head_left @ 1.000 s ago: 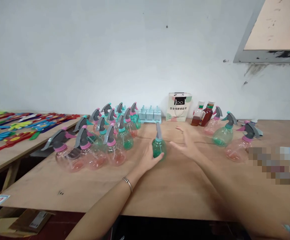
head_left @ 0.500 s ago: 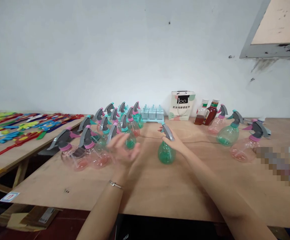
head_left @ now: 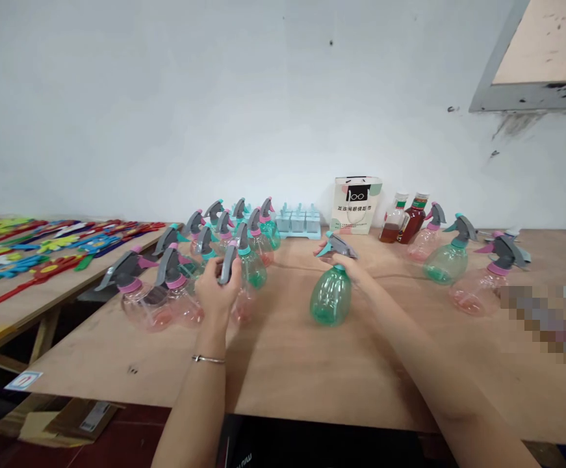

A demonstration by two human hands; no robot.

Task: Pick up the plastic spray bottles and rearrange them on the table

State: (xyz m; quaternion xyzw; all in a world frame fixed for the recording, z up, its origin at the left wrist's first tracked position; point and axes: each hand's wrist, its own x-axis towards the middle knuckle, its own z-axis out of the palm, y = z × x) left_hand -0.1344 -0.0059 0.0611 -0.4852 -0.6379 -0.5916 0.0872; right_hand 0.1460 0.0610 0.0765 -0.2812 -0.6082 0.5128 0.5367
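My left hand (head_left: 218, 284) is closed round the grey trigger head of a pink spray bottle (head_left: 242, 307) at the front right of the left-hand group. My fingers and wrist cover part of that bottle. At the middle of the table, my right hand (head_left: 348, 262) grips the neck of a green spray bottle (head_left: 330, 296) from behind and the right. Its grey head with a teal nozzle points left, and a little green shows at its bottom. Several more pink and green spray bottles (head_left: 139, 302) stand close together around my left hand.
To the right stand another green spray bottle (head_left: 446, 261) and two pink ones. At the back are a light-blue popsicle mould (head_left: 298, 224), a paper bag (head_left: 355, 207) and two sauce bottles (head_left: 412, 221). Colourful hand-shaped and flower-shaped pieces (head_left: 58, 244) cover the left table.
My left hand, blurred and open before, has moved left and closed on the pink bottle's head. The green bottle in my right hand has turned so its nozzle points left.
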